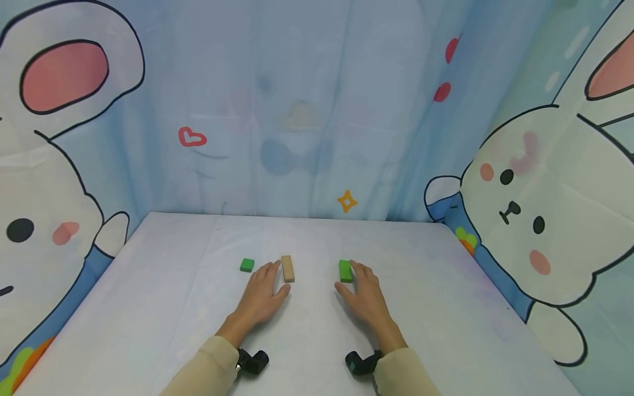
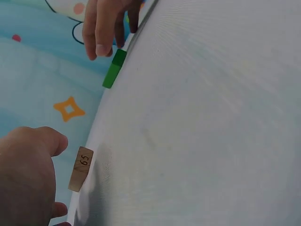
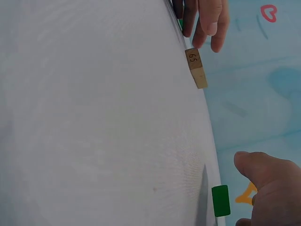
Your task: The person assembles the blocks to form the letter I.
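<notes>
A plain wooden block (image 1: pixel 288 269) lies lengthwise on the white table, marked with a number on its near end in the left wrist view (image 2: pixel 81 168). My left hand (image 1: pixel 261 298) is just left of it, thumb and fingers spread around its near left side. To that hand's left sits a small green block (image 1: pixel 247 265). A longer green block (image 1: pixel 345 271) lies farther right. My right hand (image 1: pixel 366 297) is beside it, fingers at its right side and thumb near its front; whether they touch cannot be told. Both hands hold nothing visible.
A white cloth covers the table (image 1: pixel 317 341). Behind it hangs a light blue curtain (image 1: pixel 307 110) with cartoon rabbits on both sides. Each wrist carries a black camera, one on the left (image 1: pixel 253 362) and one on the right (image 1: pixel 361 363).
</notes>
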Demonstrator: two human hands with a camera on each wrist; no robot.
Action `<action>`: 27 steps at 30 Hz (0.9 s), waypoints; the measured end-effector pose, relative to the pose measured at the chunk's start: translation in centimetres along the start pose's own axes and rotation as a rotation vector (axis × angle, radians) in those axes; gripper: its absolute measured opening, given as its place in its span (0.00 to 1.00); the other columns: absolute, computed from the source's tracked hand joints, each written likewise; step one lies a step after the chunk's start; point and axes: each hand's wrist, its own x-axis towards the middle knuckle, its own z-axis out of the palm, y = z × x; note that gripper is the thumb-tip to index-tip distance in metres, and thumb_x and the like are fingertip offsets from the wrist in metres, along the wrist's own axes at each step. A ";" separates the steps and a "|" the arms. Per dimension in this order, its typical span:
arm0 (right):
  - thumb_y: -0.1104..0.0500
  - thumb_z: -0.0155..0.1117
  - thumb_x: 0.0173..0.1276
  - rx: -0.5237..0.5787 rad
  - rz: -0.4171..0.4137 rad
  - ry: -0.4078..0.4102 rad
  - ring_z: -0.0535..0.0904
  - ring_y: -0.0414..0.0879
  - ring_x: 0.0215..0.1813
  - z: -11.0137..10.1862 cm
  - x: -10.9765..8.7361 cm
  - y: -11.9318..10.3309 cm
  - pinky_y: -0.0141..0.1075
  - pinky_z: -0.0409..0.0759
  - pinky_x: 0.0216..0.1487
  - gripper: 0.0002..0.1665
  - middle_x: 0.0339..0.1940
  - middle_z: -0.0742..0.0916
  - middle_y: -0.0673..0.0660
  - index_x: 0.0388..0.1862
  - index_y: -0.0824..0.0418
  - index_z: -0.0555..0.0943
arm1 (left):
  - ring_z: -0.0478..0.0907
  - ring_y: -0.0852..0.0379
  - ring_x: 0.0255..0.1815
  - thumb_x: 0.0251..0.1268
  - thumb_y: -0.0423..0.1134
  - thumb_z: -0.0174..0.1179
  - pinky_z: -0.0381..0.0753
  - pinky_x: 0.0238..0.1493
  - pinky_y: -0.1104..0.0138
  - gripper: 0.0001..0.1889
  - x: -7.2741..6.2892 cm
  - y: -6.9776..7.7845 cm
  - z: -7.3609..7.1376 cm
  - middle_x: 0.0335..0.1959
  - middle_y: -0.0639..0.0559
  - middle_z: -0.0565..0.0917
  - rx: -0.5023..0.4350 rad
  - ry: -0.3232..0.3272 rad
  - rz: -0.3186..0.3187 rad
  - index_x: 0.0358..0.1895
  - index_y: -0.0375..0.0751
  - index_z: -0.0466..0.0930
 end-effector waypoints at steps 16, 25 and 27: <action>0.49 0.69 0.72 -0.002 0.021 0.009 0.66 0.69 0.76 0.4 0.6 0.2 0.63 0.69 0.74 0.44 0.76 0.71 0.71 0.79 0.65 0.63 | 0.61 0.32 0.78 0.74 0.49 0.58 0.61 0.79 0.43 0.37 1.1 0.1 0.4 0.76 0.30 0.66 0.002 0.010 0.008 0.79 0.33 0.60; 0.50 0.70 0.71 0.014 0.032 0.003 0.67 0.70 0.76 0.7 1.0 0.4 0.63 0.70 0.73 0.45 0.75 0.71 0.72 0.79 0.67 0.65 | 0.60 0.32 0.79 0.74 0.48 0.58 0.59 0.80 0.42 0.37 1.4 0.2 0.4 0.76 0.29 0.66 0.005 0.007 0.000 0.78 0.30 0.61; 0.49 0.70 0.71 0.010 0.037 -0.003 0.67 0.70 0.76 0.7 1.1 0.6 0.62 0.70 0.73 0.45 0.75 0.71 0.72 0.78 0.68 0.64 | 0.60 0.32 0.79 0.74 0.48 0.57 0.59 0.80 0.42 0.37 1.5 0.4 0.6 0.77 0.30 0.66 0.010 0.007 -0.003 0.78 0.30 0.61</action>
